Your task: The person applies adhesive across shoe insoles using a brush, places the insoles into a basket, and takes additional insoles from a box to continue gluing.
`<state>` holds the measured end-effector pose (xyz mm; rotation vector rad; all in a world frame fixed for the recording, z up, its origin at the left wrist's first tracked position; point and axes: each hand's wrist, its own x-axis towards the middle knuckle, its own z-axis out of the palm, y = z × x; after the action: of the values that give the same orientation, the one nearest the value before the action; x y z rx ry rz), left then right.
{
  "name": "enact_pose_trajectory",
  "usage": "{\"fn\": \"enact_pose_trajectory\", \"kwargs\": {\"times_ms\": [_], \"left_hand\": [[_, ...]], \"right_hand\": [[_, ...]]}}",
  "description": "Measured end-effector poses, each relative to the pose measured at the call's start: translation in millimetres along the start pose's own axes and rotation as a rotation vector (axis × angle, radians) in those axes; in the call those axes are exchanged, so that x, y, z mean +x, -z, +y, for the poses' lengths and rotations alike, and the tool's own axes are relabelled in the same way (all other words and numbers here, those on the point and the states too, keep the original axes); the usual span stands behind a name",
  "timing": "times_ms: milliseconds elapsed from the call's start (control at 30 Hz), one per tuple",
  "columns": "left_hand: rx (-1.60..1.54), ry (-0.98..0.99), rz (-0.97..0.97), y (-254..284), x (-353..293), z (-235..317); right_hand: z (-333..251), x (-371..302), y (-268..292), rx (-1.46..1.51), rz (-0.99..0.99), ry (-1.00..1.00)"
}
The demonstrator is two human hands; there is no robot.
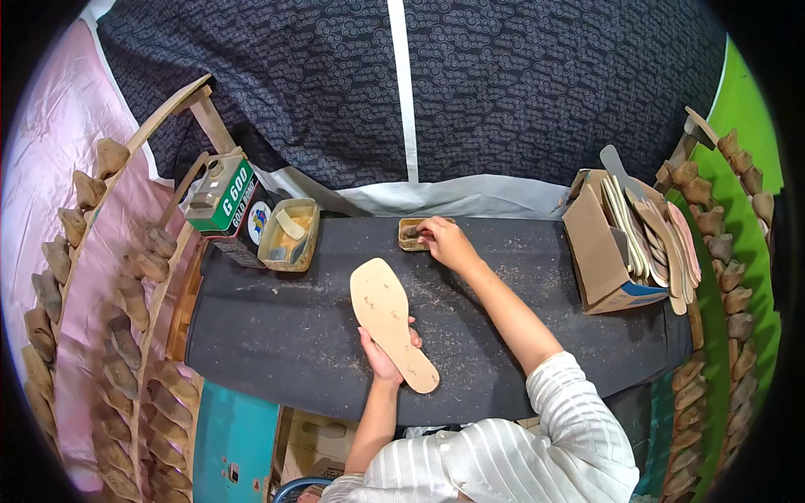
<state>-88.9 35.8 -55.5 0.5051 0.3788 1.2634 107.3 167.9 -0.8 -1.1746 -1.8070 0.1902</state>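
Observation:
My left hand [384, 352] is closed around the narrow part of a pale tan shoe insole [381, 302], with fingertips showing at its right edge. The insole is tilted over the dark tabletop, its wide end pointing away from me, and a few small dark marks show on its face. Farther off, my right hand [440, 239] reaches into a small yellowish tray [409, 245] holding small dark bits. Its fingers are bent together at the tray; whether they pinch anything is too small to make out.
At the left stand a green and black metal can [226, 205] and a plastic tub [289, 260] with scraps. On the right, a cardboard box [599, 268] is packed with insoles. Shoe lasts [59, 264] line racks on both sides. Crumbs litter the dark table cover [277, 335].

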Motion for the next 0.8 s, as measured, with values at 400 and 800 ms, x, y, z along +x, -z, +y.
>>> {"fn": "enact_pose_trajectory", "kwargs": {"times_ms": [400, 800], "left_hand": [[0.042, 0.025, 0.024, 0, 0, -4], [0.069, 0.067, 0.256, -18, -9, -4]], "right_hand": [[-3, 10, 13, -0.017, -0.072, -0.086], [-150, -63, 35, 0.064, 0.093, 0.430]]}}
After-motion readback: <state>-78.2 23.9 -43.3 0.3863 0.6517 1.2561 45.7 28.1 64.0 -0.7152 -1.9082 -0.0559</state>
